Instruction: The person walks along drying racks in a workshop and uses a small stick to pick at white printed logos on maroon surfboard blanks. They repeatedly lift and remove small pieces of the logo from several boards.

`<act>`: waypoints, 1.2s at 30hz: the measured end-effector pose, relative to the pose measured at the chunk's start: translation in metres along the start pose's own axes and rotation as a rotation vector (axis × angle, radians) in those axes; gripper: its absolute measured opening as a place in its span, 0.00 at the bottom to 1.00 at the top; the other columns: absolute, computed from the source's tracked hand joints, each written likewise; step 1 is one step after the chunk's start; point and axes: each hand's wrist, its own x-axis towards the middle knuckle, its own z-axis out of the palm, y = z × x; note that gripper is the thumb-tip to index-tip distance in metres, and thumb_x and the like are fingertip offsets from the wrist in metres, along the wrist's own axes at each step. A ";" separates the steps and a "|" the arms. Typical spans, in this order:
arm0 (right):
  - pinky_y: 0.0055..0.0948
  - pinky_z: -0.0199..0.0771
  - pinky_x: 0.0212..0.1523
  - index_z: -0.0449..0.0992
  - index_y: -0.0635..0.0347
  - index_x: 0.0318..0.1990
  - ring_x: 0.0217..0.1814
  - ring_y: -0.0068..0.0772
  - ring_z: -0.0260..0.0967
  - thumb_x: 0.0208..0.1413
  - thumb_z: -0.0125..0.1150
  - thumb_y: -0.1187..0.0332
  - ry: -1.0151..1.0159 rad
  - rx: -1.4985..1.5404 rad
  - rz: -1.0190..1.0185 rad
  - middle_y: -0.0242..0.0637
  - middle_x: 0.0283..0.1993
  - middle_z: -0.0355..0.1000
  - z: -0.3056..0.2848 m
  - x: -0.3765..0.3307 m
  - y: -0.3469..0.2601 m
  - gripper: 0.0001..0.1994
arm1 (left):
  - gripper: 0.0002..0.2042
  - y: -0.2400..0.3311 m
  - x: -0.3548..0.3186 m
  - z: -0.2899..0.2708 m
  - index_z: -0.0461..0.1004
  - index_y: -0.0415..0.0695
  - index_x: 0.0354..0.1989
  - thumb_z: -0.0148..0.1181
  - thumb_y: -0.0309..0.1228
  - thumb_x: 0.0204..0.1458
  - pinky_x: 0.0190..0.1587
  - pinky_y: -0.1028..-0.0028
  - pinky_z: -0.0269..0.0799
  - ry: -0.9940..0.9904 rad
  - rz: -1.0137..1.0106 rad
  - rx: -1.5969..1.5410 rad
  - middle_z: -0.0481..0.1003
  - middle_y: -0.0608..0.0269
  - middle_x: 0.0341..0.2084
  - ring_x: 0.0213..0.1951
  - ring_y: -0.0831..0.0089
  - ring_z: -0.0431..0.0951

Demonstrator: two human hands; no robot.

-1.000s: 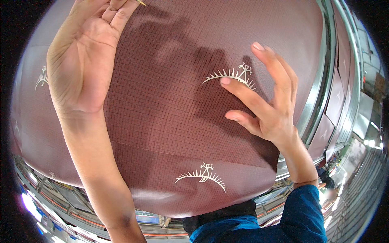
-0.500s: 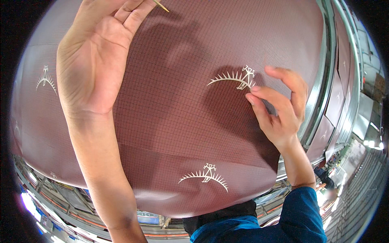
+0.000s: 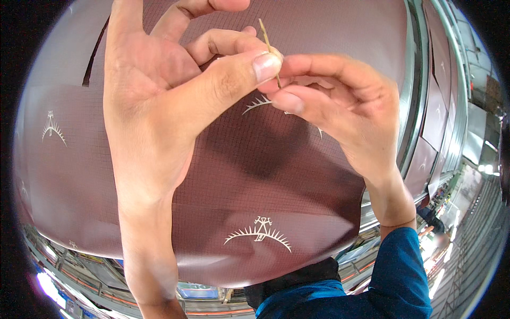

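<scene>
My left hand (image 3: pixel 159 101) pinches a thin wooden stick (image 3: pixel 264 33) between thumb and index finger, the other fingers spread. The stick stands nearly upright, its lower tip below my left thumb. My right hand (image 3: pixel 345 101) meets it there, thumb and fingers drawn together beside the tip; what they hold, if anything, is hidden. Under both hands spreads a maroon sheet (image 3: pixel 234 181) with a fine dark grid. It bears pale spiky arc-shaped motifs; one motif (image 3: pixel 257 103) is partly covered by my right hand, and another motif (image 3: pixel 260 234) shows whole near the front edge.
A dark narrow slit or strip (image 3: pixel 95 53) lies on the sheet at the far left. Along the right runs a metal rail (image 3: pixel 411 106), with more maroon sheets (image 3: pixel 433 122) beyond it. Another person (image 3: pixel 433 223) is at the lower right.
My left hand has turned and come right and nearer with the stick. My right hand has left the motif and moved up and left to the stick's lower tip.
</scene>
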 end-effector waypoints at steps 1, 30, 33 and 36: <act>0.25 0.81 0.47 0.75 0.73 0.53 0.43 0.31 0.80 0.57 0.65 0.81 0.000 0.047 0.032 0.47 0.44 0.80 0.002 0.002 -0.001 0.16 | 0.53 -0.001 0.000 0.000 0.25 0.40 0.75 0.60 0.12 0.48 0.55 0.63 0.75 -0.004 -0.013 -0.010 0.66 0.45 0.50 0.42 0.66 0.79; 0.16 0.65 0.26 0.84 0.58 0.38 0.26 0.14 0.65 0.49 0.68 0.81 0.101 -0.685 -0.106 0.28 0.30 0.71 -0.039 -0.043 0.030 0.09 | 0.40 -0.012 0.008 -0.036 0.39 0.38 0.75 0.57 0.19 0.57 0.56 0.67 0.74 -0.153 -0.171 0.098 0.70 0.41 0.53 0.46 0.65 0.79; 0.16 0.65 0.26 0.84 0.57 0.38 0.27 0.14 0.65 0.48 0.69 0.81 0.116 -0.716 -0.124 0.28 0.30 0.71 -0.037 -0.043 0.028 0.10 | 0.47 -0.017 0.007 -0.034 0.38 0.43 0.76 0.60 0.12 0.50 0.54 0.70 0.75 -0.146 -0.149 0.107 0.72 0.46 0.49 0.39 0.72 0.78; 0.15 0.64 0.26 0.84 0.56 0.38 0.27 0.15 0.66 0.48 0.69 0.81 0.115 -0.726 -0.166 0.29 0.31 0.72 -0.037 -0.042 0.031 0.11 | 0.44 -0.016 0.008 -0.035 0.40 0.42 0.76 0.60 0.15 0.53 0.54 0.69 0.76 -0.180 -0.148 0.125 0.72 0.44 0.50 0.40 0.71 0.79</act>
